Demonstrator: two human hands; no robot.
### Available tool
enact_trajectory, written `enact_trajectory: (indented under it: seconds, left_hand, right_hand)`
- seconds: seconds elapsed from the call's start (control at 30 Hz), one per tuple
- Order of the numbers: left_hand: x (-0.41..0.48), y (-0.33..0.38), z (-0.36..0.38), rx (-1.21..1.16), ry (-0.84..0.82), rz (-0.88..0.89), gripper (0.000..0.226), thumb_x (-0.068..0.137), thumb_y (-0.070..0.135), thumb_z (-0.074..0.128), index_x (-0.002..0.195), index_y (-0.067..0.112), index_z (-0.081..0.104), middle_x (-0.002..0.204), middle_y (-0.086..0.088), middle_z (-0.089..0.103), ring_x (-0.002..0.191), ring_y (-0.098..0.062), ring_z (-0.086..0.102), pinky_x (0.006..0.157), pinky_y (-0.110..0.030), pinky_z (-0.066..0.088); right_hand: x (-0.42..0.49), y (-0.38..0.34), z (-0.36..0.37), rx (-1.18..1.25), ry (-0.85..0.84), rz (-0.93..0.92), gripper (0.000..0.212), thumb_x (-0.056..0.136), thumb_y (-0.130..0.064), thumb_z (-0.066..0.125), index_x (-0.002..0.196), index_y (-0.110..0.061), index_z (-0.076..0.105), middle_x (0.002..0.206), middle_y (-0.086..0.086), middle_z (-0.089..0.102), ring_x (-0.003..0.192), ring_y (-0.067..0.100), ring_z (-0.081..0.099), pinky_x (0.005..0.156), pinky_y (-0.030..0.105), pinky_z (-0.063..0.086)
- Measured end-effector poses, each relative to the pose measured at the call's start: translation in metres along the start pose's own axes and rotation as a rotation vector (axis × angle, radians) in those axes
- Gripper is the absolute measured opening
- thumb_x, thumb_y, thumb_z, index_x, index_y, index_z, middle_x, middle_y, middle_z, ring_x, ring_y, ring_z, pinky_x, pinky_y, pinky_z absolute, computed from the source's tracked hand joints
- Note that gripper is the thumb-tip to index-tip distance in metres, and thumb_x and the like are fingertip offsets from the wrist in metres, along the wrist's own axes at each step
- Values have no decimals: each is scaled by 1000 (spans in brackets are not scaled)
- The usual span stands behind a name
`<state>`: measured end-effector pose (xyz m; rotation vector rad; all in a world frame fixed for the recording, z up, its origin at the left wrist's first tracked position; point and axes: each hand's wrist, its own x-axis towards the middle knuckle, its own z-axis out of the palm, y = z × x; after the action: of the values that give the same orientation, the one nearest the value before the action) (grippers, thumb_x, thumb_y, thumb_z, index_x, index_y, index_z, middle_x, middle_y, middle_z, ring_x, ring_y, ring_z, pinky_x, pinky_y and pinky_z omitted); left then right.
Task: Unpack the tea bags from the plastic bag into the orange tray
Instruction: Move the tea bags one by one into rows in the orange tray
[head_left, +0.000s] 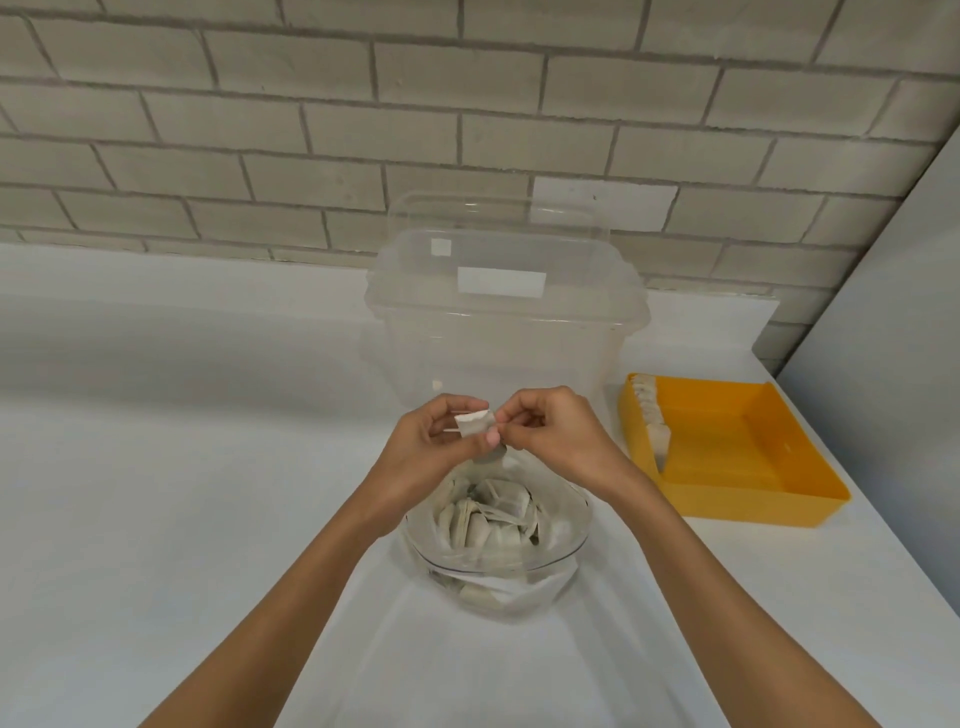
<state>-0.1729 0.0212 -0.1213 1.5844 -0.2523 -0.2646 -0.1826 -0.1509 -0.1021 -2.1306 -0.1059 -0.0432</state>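
Paper tea bag pinched between left hand and right hand above plastic bag | risk: string snags, bag tears | orange tray well right, drop onto desk likely

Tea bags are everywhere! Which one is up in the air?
The tea bag pinched between the left hand and right hand; the others lie down.

Rear wall was pale grey brick. White counter ran beneath it. Lighting was even.
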Motion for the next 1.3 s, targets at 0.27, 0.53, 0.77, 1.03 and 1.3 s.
enact_trajectory:
  seconds: [0.27, 0.53, 0.77, 1.03, 1.3]
  left_hand:
    - [14, 7, -23, 124, 146, 99, 7, 79, 21, 76, 84, 16, 75, 86, 1, 75, 87, -17, 68, 87, -26, 50]
    - [14, 2, -32, 159, 170, 77, 6, 79, 22, 76, 83, 18, 75, 89, -5, 74, 95, -31, 64, 91, -36, 50]
    - [13, 1, -29, 172, 152, 68, 8, 80, 23, 76, 85, 17, 75, 86, 1, 74, 83, -17, 65, 80, -23, 49]
    - [19, 14, -15, 228, 105, 92, 12, 79, 29, 76, 86, 18, 75, 85, 5, 73, 73, -12, 58, 75, -23, 47]
    - [36, 44, 31, 332, -2, 183, 7, 80, 26, 75, 86, 22, 76, 78, 7, 71, 65, -6, 53, 72, -26, 49]
  right_hand:
    - [15, 7, 4, -227, 46, -43, 7, 87, -14, 66, 90, -16, 72, 76, -10, 67, 71, -2, 59, 71, 13, 48]
    - [11, 26, 30, -610, -110, -56, 25, 88, -13, 60, 112, -17, 66, 101, 4, 62, 91, 21, 60, 71, 30, 45]
    - [11, 24, 33, -501, -89, -65, 17, 84, -14, 63, 98, -20, 72, 81, -3, 60, 80, 14, 59, 68, 29, 46]
    - [2, 3, -15, -165, -55, 5, 7, 81, -22, 68, 76, -21, 74, 63, -2, 70, 65, 9, 68, 70, 20, 53]
    - [-14, 2, -98, -247, 52, 19, 17, 79, -9, 72, 90, -22, 69, 71, -5, 71, 71, 3, 65, 70, 13, 49]
